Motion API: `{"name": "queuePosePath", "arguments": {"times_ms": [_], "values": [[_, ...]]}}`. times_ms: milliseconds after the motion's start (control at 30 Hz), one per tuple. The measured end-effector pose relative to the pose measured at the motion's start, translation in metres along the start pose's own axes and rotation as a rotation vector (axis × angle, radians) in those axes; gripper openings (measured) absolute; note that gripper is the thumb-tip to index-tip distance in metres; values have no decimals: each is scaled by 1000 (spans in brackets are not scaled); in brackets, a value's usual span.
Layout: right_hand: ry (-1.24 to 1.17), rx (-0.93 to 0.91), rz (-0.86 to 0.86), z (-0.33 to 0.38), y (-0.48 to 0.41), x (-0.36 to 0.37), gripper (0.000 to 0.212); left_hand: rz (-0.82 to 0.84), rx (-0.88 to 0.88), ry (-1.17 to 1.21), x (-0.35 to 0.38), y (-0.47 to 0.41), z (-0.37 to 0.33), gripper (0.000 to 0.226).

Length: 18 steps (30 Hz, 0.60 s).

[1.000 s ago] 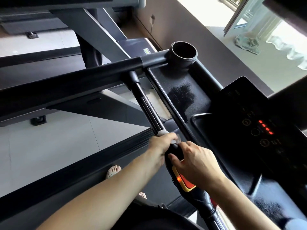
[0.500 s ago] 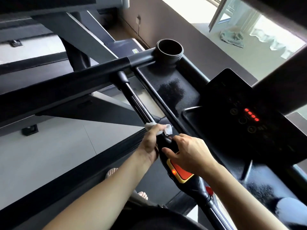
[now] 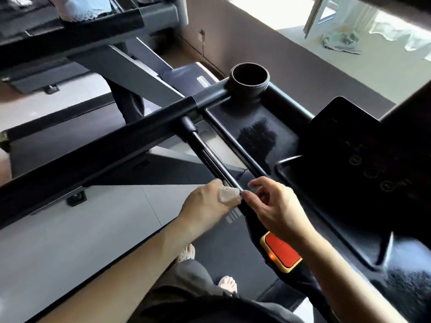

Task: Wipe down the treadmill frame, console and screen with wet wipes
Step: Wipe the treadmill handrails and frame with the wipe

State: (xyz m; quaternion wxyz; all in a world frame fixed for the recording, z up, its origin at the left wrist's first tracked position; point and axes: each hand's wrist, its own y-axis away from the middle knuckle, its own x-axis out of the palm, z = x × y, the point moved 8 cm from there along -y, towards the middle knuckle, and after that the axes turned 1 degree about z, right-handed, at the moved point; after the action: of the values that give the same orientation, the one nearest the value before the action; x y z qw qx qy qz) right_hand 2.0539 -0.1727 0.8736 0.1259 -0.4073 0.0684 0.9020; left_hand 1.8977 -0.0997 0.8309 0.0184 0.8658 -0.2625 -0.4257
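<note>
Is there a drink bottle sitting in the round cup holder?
No, the round cup holder shows only its dark hollow inside, with nothing standing in it.

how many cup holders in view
1: the cup holder stands at the tray's far corner, beside the crossbar. Another may be hidden past the console, out of view.

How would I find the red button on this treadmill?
Start at the black treadmill console, then follow the black handlebar beside it toward the person. Just below the right hand sits the flat red rectangular button, the only brightly coloured part, framed in yellow with a glowing orange light.
</note>
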Motion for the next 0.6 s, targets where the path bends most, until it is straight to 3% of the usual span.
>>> {"name": "queuePosePath", "arguments": {"times_ms": [100, 233, 300, 400, 500, 600], "values": [[-260, 104, 81, 11, -6, 19, 24, 97, 62, 53, 0, 3, -11, 36], [-445, 264, 57, -3, -11, 31, 5, 308, 62, 568, 5, 3, -8, 53], [-450, 284, 1, -11, -17, 27, 7, 354, -9, 819, 0, -4, -2, 47], [-301, 207, -162, -8, -30, 5, 15, 225, -200, 789, -13, -29, 25, 13], [112, -60, -283, 23, -42, -5, 14, 110, -367, 751, -16, -49, 55, 27], [256, -263, -156, 41, -41, 27, 10, 101, -407, 786, -11, -51, 59, 29]]}}
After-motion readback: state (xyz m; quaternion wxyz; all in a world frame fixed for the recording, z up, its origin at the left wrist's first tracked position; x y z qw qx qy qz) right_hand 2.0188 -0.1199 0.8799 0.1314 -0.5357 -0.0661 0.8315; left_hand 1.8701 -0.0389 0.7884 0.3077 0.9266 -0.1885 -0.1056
